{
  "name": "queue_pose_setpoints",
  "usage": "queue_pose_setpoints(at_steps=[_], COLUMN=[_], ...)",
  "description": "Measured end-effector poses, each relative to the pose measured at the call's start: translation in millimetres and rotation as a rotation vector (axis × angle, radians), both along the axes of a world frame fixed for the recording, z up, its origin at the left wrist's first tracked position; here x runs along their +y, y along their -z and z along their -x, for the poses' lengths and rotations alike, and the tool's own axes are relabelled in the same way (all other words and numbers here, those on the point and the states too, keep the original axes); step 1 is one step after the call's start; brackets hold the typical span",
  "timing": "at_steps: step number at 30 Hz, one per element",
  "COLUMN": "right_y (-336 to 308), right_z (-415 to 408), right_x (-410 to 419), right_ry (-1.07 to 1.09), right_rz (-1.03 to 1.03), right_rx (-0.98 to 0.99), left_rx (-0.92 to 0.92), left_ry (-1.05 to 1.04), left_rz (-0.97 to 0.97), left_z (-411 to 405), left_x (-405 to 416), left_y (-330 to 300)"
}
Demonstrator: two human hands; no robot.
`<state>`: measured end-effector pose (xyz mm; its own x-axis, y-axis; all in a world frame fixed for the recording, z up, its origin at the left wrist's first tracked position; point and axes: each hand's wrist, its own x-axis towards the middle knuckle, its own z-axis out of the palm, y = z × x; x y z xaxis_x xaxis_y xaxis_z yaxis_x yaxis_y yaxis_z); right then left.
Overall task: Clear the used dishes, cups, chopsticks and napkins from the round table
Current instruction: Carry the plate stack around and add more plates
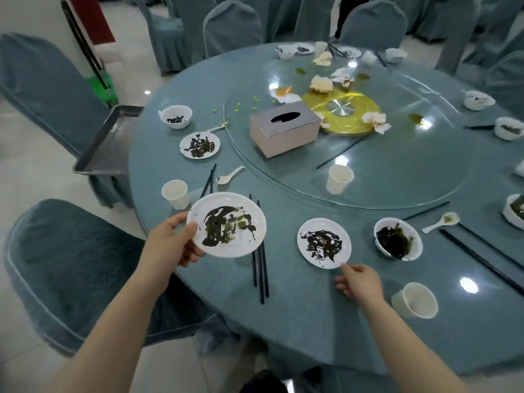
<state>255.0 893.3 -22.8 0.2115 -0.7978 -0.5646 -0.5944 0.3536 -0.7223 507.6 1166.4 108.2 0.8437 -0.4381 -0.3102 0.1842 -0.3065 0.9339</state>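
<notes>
One soiled plate (226, 224) sits gripped in the left hand (173, 245); the right hand (358, 282), fingers loose, likely stacks the second plate (324, 243) next.

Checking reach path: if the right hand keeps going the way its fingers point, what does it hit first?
Likely the near rim of the soiled plate; the right hand has its fingers at that edge, contact unclear.

Near edge, left: the left hand (173, 245) holds a plate (226, 224) up over the table (297, 307).
Near edge, middle: chopsticks (260, 251) lie between that plate and a second plate (324, 243).
Right hand (358, 282): at the near rim of the second plate.
Right of second plate: a bowl (397, 238).
Middle: a tissue box (285, 128) sits on the glass turntable (397, 165).
Left of table: a tray (109, 141) rests on a chair.
</notes>
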Motion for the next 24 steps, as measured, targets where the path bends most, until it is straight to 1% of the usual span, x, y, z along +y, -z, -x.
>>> queue_pose_setpoints(at_steps=[4,8,12,15,20,24], right_y=[9.0,13.1,6.1,-8.8,-46.1,-83.1], right_z=[-20.4,-30.1,-28.1,-21.8,-22.6,-37.7], right_x=[-19.7,-21.7,-16.3,-11.8,1.9,32.2], right_ry=[0.015,0.020,0.011,0.002,-0.008,-0.105], right_rz=[0.007,-0.016,-0.074,-0.093,-0.043,0.006], right_rx=[0.012,0.040,-0.037,-0.110,-0.237,-0.307], left_rx=[0.011,0.048,0.089,0.115,0.103,0.066], left_ry=[-0.070,-0.130,-0.167,-0.164,-0.154,-0.119], left_rz=[-0.020,-0.045,-0.035,-0.016,0.005,-0.010], left_z=[1.4,6.0,13.1,17.7,22.0,23.3], left_x=[-11.6,-15.4,-19.5,-18.6,-5.5,14.9], left_y=[8.3,17.7,26.1,29.0,29.6,24.1])
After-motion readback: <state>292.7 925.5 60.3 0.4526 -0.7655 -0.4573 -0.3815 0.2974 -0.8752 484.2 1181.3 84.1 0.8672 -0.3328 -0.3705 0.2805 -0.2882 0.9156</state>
